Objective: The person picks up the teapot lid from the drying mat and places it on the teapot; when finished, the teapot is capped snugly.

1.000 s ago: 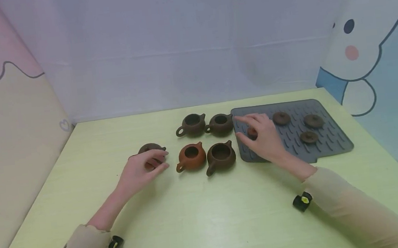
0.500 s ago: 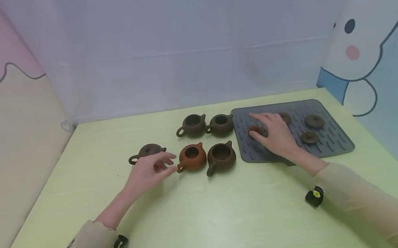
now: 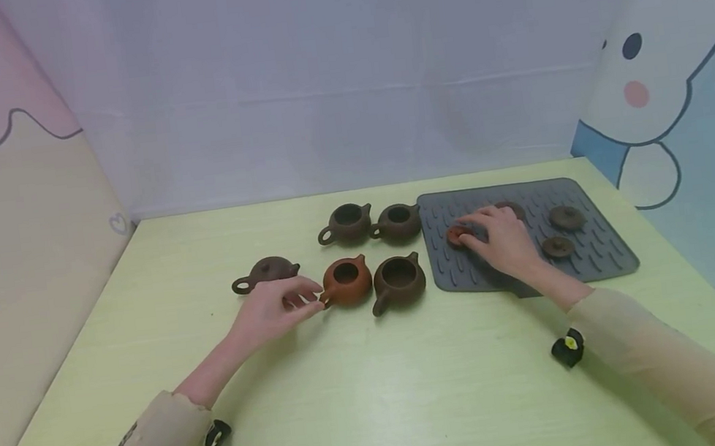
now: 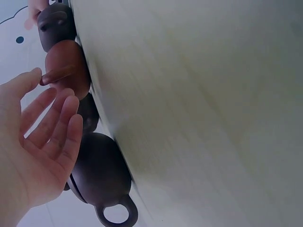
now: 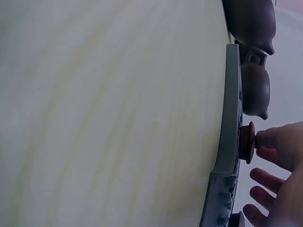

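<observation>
My right hand pinches the knob of a small reddish-brown teapot lid between thumb and index finger. That lid sits on the grey ridged mat, as the right wrist view shows. My left hand is at the handle of the lidless orange-brown teapot; its thumb tip meets the handle's end in the left wrist view, and the fingers are loosely bent beside it. Partly behind this hand stands a dark brown teapot with its lid on.
A dark lidless teapot stands right of the orange one. Two more, a teapot and its neighbour, stand behind. On the mat lie other dark lids: one lid, another lid, and one lid partly behind my right hand.
My left hand has moved right from the lidded teapot to the orange teapot's handle. My right hand has moved right over the mat, and its fingers have closed on the reddish lid's knob.
</observation>
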Motion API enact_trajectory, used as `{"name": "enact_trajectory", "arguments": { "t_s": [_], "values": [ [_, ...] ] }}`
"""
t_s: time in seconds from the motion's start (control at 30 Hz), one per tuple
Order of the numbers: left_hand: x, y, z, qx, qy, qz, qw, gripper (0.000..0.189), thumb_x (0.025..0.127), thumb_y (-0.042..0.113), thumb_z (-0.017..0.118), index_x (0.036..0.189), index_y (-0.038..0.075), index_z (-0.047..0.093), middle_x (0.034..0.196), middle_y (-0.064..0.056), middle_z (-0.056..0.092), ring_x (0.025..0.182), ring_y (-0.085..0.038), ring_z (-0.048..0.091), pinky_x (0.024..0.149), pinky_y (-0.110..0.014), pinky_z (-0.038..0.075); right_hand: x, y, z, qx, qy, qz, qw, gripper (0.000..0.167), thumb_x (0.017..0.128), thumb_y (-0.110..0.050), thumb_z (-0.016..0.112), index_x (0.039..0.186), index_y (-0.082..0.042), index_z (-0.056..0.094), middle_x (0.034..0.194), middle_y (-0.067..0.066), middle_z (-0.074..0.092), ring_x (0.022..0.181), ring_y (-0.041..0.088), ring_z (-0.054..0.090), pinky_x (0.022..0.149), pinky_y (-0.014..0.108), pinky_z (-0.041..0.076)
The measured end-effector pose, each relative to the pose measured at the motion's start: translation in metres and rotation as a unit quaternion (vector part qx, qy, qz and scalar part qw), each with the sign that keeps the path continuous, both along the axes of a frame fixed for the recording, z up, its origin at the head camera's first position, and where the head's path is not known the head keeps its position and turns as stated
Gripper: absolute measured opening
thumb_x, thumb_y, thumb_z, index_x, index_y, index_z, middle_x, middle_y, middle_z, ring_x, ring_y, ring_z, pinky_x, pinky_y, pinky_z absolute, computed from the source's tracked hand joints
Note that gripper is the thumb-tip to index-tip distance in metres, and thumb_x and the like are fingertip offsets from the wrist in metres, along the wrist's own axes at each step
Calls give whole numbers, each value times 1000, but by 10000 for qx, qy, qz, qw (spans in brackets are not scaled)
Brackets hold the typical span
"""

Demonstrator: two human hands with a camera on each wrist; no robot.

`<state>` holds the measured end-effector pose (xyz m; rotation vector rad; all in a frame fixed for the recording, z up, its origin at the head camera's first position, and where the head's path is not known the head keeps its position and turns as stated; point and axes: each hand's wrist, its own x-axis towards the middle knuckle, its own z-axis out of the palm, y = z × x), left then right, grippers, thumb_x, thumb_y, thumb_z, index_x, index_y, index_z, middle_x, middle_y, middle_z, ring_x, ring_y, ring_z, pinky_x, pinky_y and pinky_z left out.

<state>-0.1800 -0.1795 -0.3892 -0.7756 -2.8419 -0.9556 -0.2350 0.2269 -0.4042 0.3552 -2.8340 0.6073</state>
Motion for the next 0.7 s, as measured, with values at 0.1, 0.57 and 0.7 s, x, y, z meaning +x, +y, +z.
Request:
{"name": "enact_trajectory", "arguments": {
  "t_s": [0.1,0.57,0.7],
  "values": [
    [-1,0,-1,11,-88,-62,9999,17,86,28,77,102,23,75,90,10,75,73,-1,66,67,-21,54,-1,0,1,0,-69,-21,10000,32,96,-23,65,124,-10,68,130,23,60,123,47,47,97,66,39],
    [-2,0,-3,15,73,-128,9999,15,85,21,79,100,23,76,84,11,74,72,-1,66,67,-21,55,-6,-2,1,-165,-129,-41,9998,25,95,-19,66,118,-8,73,123,21,66,119,42,53,96,61,43],
    [-2,0,-2,10,28,-90,10000,15,85,20,78,99,23,76,82,10,75,72,-1,66,68,-21,54,-6,-3,2,-172,-140,-63,9997,25,95,-19,66,117,-8,73,121,21,66,117,41,55,93,59,45]
  ]
}}
